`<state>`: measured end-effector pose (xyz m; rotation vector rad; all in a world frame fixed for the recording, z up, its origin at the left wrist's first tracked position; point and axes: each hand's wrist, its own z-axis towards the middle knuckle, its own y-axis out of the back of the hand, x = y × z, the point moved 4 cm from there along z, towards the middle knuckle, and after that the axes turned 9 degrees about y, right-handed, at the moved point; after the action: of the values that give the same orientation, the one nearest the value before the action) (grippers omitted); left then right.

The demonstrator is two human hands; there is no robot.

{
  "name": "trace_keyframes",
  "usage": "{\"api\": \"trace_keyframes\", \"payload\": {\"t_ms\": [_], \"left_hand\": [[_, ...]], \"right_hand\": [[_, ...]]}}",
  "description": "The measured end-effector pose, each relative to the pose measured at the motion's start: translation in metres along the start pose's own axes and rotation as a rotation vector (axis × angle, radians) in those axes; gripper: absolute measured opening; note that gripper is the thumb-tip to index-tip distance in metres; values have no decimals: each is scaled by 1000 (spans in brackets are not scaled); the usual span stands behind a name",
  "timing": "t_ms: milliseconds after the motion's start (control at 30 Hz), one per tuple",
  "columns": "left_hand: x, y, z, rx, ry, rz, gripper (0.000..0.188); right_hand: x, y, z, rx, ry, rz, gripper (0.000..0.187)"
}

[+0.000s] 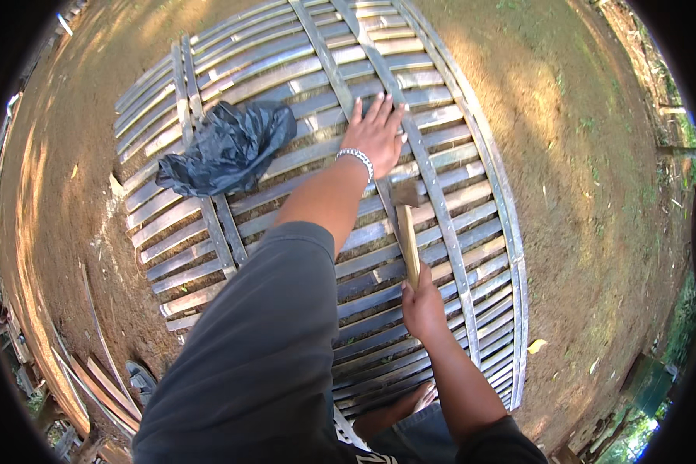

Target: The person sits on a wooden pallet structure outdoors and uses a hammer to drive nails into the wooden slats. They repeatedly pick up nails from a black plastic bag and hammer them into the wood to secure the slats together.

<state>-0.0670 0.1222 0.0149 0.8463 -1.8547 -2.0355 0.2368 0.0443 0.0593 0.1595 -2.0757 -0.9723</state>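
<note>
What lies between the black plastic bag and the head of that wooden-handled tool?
In the head view, the left forearm crosses between the bag and the tool's head, with slats showing beneath it.

No readable text; shirt print (pixel 375 458) cut off.

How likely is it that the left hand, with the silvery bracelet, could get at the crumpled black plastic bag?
Probably yes: the left hand rests spread on the grey slatted wooden panel, apparently empty, and nothing stands between it and the bag to its left.
</note>
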Motion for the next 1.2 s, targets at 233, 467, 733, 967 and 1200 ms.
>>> {"api": "trace_keyframes", "payload": {"t_ms": [233,467,733,967,1200], "left_hand": [[43,65,-69,-335,53,-613,57],[234,111,-135,-526,755,-498,24],[217,106,-92,86,654,178,23],[205,93,-96,20,401,229,18],[215,93,-88,29,434,198,17]], "right_hand": [[-34,3,-20,-247,-200,755,42],[-51,-16,-14,-363,-217,1007,32],[-50,-5,-7,-266,-243,954,31],[-48,-6,-8,-271,-234,966,31],[-55,-9,-7,-247,-262,955,35]]}}
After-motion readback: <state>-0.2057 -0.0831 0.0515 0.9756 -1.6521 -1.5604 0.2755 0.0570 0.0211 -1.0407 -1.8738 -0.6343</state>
